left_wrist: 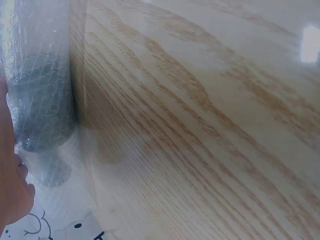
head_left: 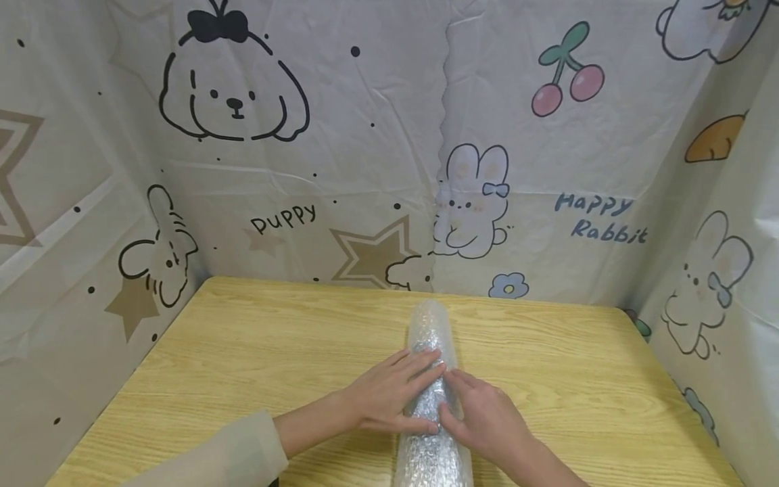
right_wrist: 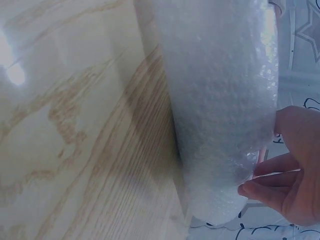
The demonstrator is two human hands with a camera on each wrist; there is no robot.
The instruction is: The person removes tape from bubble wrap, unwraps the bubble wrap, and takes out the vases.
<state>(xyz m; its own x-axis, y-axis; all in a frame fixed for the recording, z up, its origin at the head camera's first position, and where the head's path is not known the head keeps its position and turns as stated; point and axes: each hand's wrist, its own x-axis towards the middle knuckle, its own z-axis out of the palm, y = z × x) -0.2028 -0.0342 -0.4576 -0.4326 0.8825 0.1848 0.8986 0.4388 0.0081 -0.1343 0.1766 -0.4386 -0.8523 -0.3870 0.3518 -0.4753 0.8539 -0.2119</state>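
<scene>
A long roll of clear bubble wrap (head_left: 433, 460) lies lengthwise on the table, pointing away from me. Through its layers in the left wrist view, a dark greenish cylindrical thing (left_wrist: 42, 107) shows with a narrower part beyond its end; its kind cannot be told. My left hand (head_left: 395, 396) rests on top of the roll with fingers extended across it. At the roll's right side, my right hand (head_left: 487, 412) touches the wrap with fingertips and thumb. Slightly bent fingers (right_wrist: 272, 192) lie against the plastic in the right wrist view.
The roll stands on a yellow wood-grain table (head_left: 292, 338). A pale cloth (head_left: 365, 155) printed with cartoon animals, stars and cherries hangs behind the table and along both sides. A small dark object (head_left: 274, 482) peeks out under the left sleeve at the bottom edge.
</scene>
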